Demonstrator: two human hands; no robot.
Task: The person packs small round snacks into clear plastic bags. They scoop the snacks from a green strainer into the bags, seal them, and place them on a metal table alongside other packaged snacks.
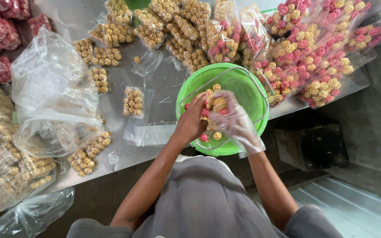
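Hands first: our bare left hand [193,120] curls over pink and yellow balls [211,133] in the green basket [256,94]; our right hand [236,121], inside a clear bag, grips more balls. Packed bags [314,57] lie far right, empty bags [54,94] left.

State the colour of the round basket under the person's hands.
Bright green basket, seen best from the head view.
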